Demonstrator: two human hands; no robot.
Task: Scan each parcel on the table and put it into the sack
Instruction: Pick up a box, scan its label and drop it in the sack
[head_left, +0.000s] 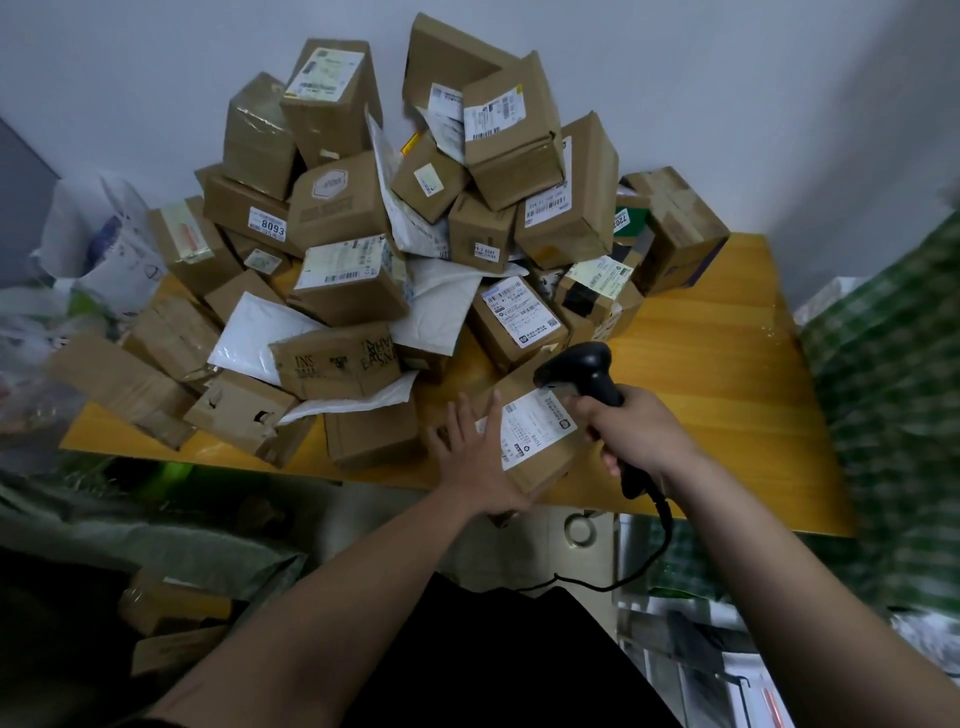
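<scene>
A brown cardboard parcel (540, 441) with a white shipping label lies at the front edge of the yellow wooden table (727, 374). My left hand (478, 457) rests flat on the parcel's left side, fingers spread and straight. My right hand (634, 431) grips a black handheld barcode scanner (582, 369), whose head points down at the label. Behind them a high pile of parcels (415, 218), boxes and white padded envelopes, covers the table's left and back. A grey-green sack (197, 545) lies open below the table at the left, with several boxes inside.
The scanner's black cable (644, 561) hangs down below the table edge. A green checked woven bag (893, 395) stands at the right. Plastic bags (88, 260) sit left of the table. The table's right part is bare wood.
</scene>
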